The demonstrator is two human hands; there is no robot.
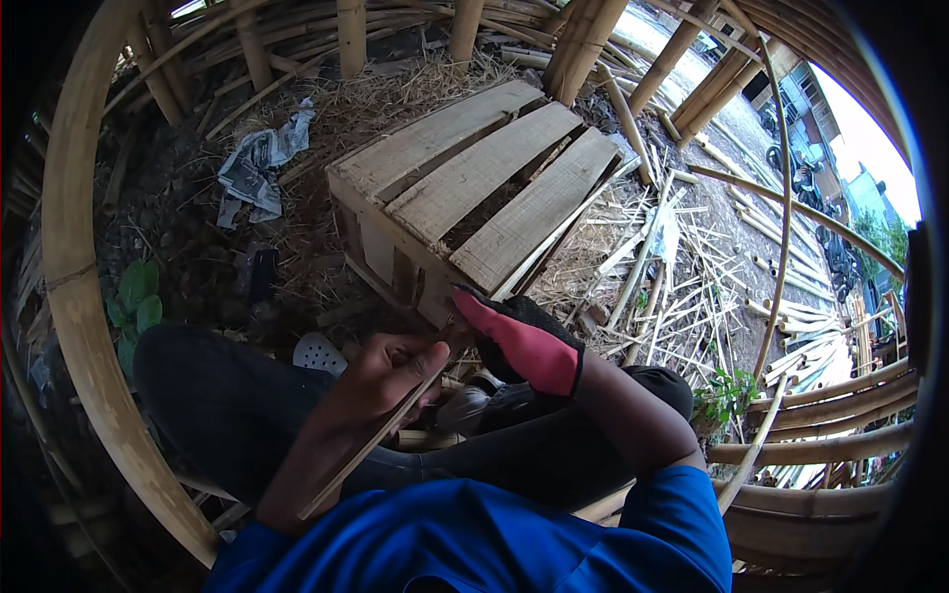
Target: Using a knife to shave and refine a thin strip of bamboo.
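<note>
My bare left hand (388,378) is closed around a thin bamboo strip (371,440), which slants back along my left forearm toward my blue shirt. My right hand (526,344) wears a pink and black glove. It is closed just beyond the strip's far end, close to the left fingers, and what it grips is hidden. Directly ahead of both hands, on the ground, stands a wooden slatted crate (484,173) with gaps between its top boards. Its near corner almost meets the gloved fingers in the view.
Crumpled newspaper (265,163) lies left of the crate on straw-strewn ground. Cut bamboo strips (682,287) are scattered to the right. A thick curved bamboo pole (79,257) rises at the left, with bamboo posts (583,44) behind the crate. Bamboo rails (820,450) run at the lower right.
</note>
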